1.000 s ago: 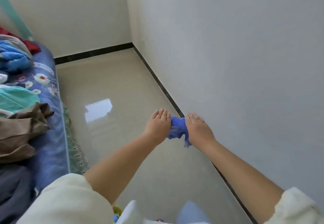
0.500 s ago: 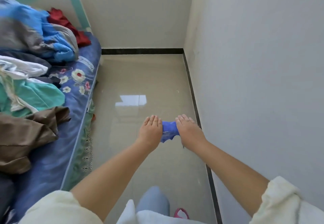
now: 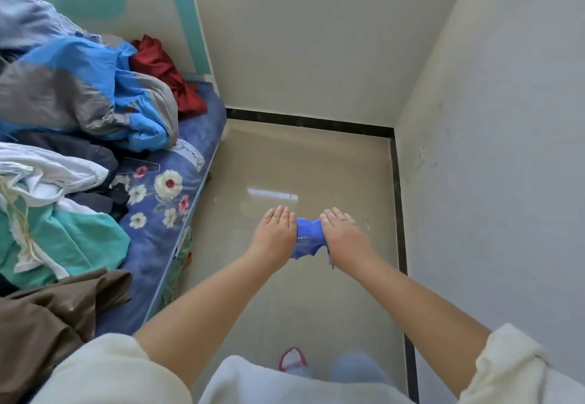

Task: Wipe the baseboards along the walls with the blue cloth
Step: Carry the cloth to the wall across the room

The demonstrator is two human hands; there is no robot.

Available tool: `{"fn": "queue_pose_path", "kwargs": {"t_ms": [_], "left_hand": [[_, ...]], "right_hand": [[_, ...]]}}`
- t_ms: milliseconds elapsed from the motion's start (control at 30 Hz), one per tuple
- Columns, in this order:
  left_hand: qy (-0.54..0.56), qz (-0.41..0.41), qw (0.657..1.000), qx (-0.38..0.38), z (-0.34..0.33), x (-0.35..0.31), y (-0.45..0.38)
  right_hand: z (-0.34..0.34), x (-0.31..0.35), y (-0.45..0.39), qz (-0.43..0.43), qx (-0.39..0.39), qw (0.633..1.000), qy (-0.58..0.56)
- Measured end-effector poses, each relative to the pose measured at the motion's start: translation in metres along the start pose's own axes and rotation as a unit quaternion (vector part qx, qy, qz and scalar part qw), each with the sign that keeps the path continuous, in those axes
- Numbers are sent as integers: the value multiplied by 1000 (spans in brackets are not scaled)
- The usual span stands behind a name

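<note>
The blue cloth (image 3: 308,239) is stretched in the air between my two hands, above the glossy floor. My left hand (image 3: 274,236) grips its left end and my right hand (image 3: 344,240) grips its right end, both with the backs up. A frayed edge of the cloth hangs down under them. The dark baseboard (image 3: 400,214) runs along the foot of the right wall, a little right of my right hand. It meets a second dark baseboard strip (image 3: 310,122) under the far wall at the corner.
A bed with a blue flowered mattress (image 3: 177,188) fills the left side, piled with crumpled clothes (image 3: 63,112). The beige tiled floor (image 3: 300,166) forms a narrow lane between bed and right wall. A pink slipper (image 3: 292,359) shows by my feet.
The view has swung left and up, bringing the bed, the far wall and the corner into sight. My hands have kept hold of the cloth and now sit farther from the right baseboard.
</note>
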State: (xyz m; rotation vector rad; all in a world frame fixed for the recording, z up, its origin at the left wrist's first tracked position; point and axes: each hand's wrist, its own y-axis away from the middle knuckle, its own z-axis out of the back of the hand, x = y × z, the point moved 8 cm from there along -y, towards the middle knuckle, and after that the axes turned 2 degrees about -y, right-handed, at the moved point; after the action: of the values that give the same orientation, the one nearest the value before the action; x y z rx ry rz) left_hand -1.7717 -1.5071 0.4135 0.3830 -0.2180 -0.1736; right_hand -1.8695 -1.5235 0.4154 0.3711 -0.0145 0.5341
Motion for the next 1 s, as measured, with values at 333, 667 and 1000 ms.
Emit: {"fn": "queue_pose_path", "kwargs": {"t_ms": [333, 667, 1000], "left_hand": [[31, 42, 999, -5, 70, 86, -240], [69, 144, 986, 47, 82, 226, -397], [59, 128, 990, 26, 88, 391, -557]], "right_hand": [[89, -102, -234, 28, 6, 999, 19], [144, -103, -466, 150, 58, 986, 37], [186, -75, -682, 122, 70, 990, 14]]}}
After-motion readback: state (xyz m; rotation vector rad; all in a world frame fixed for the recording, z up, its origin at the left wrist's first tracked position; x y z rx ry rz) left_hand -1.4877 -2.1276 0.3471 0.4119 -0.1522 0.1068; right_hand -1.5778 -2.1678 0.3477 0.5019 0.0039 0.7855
